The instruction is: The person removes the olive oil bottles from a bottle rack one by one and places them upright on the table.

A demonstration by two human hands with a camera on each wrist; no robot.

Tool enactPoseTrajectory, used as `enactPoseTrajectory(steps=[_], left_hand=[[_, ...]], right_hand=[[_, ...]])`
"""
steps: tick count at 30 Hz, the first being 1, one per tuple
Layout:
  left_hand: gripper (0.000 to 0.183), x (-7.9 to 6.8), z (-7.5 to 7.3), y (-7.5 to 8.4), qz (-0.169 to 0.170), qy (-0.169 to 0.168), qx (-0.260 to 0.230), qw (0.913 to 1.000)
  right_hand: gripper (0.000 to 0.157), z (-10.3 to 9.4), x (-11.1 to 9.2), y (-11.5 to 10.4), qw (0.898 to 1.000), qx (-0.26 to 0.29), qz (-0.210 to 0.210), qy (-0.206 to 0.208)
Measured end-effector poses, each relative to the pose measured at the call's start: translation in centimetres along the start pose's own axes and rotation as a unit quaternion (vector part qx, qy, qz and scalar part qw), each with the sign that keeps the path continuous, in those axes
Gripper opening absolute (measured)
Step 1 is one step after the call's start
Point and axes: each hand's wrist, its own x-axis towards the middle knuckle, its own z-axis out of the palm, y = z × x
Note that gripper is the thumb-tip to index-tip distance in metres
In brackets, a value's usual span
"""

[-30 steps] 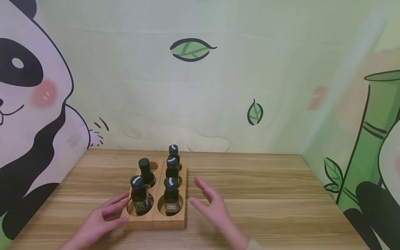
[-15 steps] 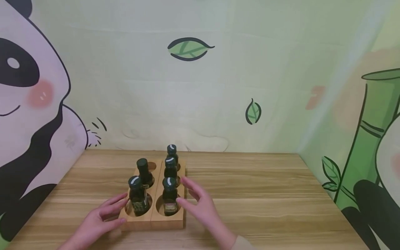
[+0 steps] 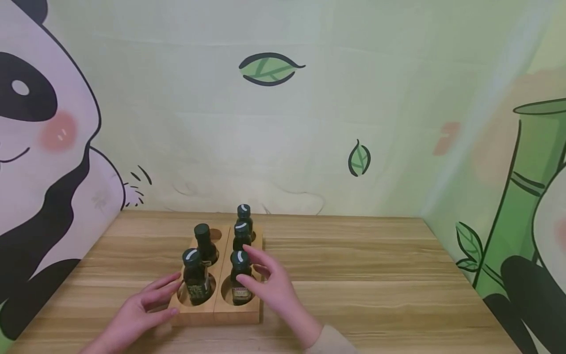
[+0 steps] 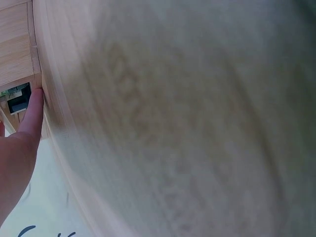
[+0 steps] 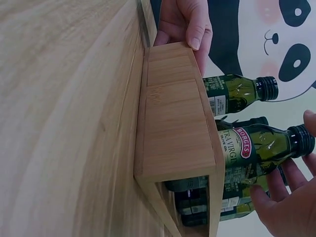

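A wooden bottle holder (image 3: 236, 317) with round holes stands on the table, formed of two blocks side by side. Several small dark-green olive oil bottles stand in it; the label of the front right bottle (image 5: 249, 150) reads Borges olive oil. My right hand (image 3: 274, 290) is around that bottle, thumb in front and index finger behind, near its cap; whether they press on it is unclear. Along the holder's left side my left hand (image 3: 141, 309) rests with extended fingers, thumb at the front corner. A front left bottle (image 3: 196, 280) and a slimmer-necked bottle (image 3: 204, 243) occupy the left block.
The wooden table (image 3: 376, 275) extends to both sides of the holder. Behind it hangs a pale green backdrop (image 3: 300, 123) printed with pandas, leaves and bamboo. The middle right bottle (image 3: 241, 236) and rear right bottle (image 3: 244, 212) stand close behind the front right one.
My right hand has moved left from beside the holder to the front right bottle, its thumb now in front of it. The left hand and the bottles have stayed put.
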Motion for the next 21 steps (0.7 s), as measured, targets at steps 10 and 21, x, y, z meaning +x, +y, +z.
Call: enactPoseTrajectory(steps=[10,21], left_hand=[[0.059,-0.2,0.0,0.1,0.007,0.004,-0.001,1.0],[0.059,-0.2,0.0,0.2,0.002,0.003,-0.006,1.0]], right_hand=[[0.047,0.8,0.6,-0.4,0.999,0.021,-0.015,0.027],[0.039,1.2,1.0,-0.2,0.999,0.017,-0.014,0.044]])
